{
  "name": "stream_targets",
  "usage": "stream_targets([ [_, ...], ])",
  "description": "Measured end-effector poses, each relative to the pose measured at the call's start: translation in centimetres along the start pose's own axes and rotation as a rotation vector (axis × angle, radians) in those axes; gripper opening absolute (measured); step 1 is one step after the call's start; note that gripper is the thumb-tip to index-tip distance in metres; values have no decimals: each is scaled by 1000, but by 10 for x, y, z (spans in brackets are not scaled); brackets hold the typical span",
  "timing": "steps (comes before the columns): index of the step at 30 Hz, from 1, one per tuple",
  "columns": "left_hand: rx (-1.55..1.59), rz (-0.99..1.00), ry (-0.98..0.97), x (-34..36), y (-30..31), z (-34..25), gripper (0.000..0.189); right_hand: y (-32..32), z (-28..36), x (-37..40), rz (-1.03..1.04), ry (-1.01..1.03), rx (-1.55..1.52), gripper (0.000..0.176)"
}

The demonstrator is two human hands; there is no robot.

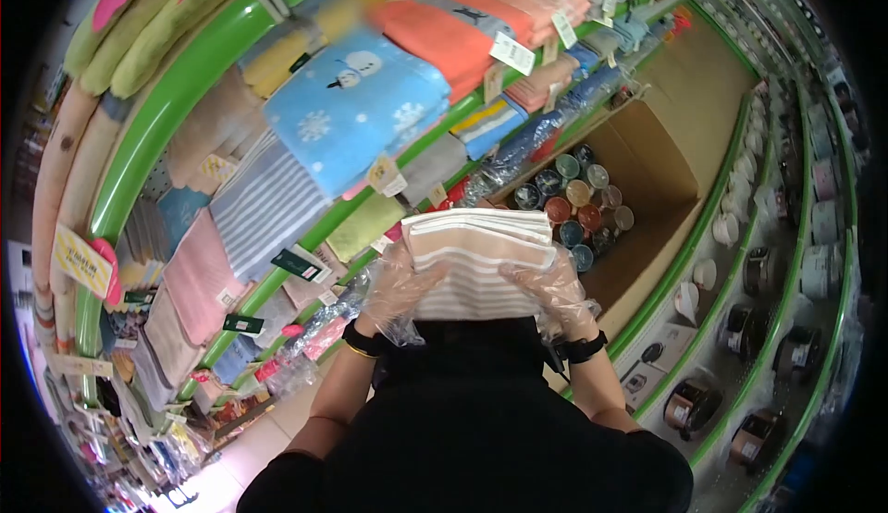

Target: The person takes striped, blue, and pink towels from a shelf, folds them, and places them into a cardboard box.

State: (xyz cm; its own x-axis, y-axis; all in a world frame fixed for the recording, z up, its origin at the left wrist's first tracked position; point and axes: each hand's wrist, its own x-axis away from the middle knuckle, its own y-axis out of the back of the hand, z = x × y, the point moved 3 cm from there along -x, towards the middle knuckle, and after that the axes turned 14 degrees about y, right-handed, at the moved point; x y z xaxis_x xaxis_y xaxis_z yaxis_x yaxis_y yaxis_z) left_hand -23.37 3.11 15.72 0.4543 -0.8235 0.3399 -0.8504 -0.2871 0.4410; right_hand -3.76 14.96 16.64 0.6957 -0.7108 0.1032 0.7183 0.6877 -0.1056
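A green-edged shelf rack of folded towels stands ahead of you and to your left. On its near face a blue snowman towel lies at a slant. Ahead and to your right is an open cardboard box with a cluster of drinking cups inside; it sits just beyond your right hand.

The beige-and-white striped towel is directly in front of your torso, between your hands, on the near side of both rack and box. Neither hand is nearer to it: each has hold of one end. Its long axis runs across your body from grip to grip, almost level and roughly square to your forearms. The stacked, white-edged folds point away from you, toward the rack and the box, while the striped lower part faces back toward your chest. Whether that near edge touches your clothing, you cannot tell from here.

Your left hand, in a clear plastic glove, is closed on the left end, thumb over the top. Your right hand, gloved the same way, grips the right end likewise. The fingers beneath the cloth are hidden.
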Motion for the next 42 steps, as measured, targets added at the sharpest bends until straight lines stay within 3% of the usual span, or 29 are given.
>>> stream_targets([
  [2, 159, 15, -29, -2, -11, -13, 55, 4, 2, 2, -61, 176, -104, 48],
  [5, -43, -237, -97, -7, -14, -27, 45, 19, -8, 8, -116, 188, -62, 49],
  [6, -44, -235, -97, -9, -20, -29, 45, 22, -8, 9, -126, 192, -37, 50],
  [9, 220, -260, -208, -10, -29, -34, 48, 31, -9, 15, -158, 139, -7, 59],
  [11, -101, -554, -444, 1, -28, -43, 45, 31, 2, 17, -156, 150, -10, 58],
  [12, -101, -558, -444, 0, -27, -41, 45, 30, 6, 16, -154, 161, -12, 57],
  [14, 331, -226, -310, -7, -28, -31, 40, 33, 7, 16, -143, 156, -1, 56],
  [18, 709, -74, -219, -7, -23, -34, 36, 33, 15, 15, -73, 133, 21, 58],
  [21, 618, -80, -135, -8, -19, -18, 32, 27, 17, 15, -63, 143, -204, 62],
  [23, 300, -296, -315, -4, -12, -14, 29, 33, 2, 13, -69, 144, -136, 60],
  [29, 296, -388, -497, 11, 2, -29, 25, 21, 6, 7, -52, 146, -92, 60],
  [37, 172, -336, -458, 23, 12, -43, 22, 11, -4, 7, 6, 174, -53, 58],
  [40, 113, -346, -421, 30, 18, -54, 18, 9, -7, 8, 120, 121, 30, 62],
  [42, 51, -352, -388, 33, 22, -58, 16, 2, 1, 6, 80, 331, -51, 65],
])
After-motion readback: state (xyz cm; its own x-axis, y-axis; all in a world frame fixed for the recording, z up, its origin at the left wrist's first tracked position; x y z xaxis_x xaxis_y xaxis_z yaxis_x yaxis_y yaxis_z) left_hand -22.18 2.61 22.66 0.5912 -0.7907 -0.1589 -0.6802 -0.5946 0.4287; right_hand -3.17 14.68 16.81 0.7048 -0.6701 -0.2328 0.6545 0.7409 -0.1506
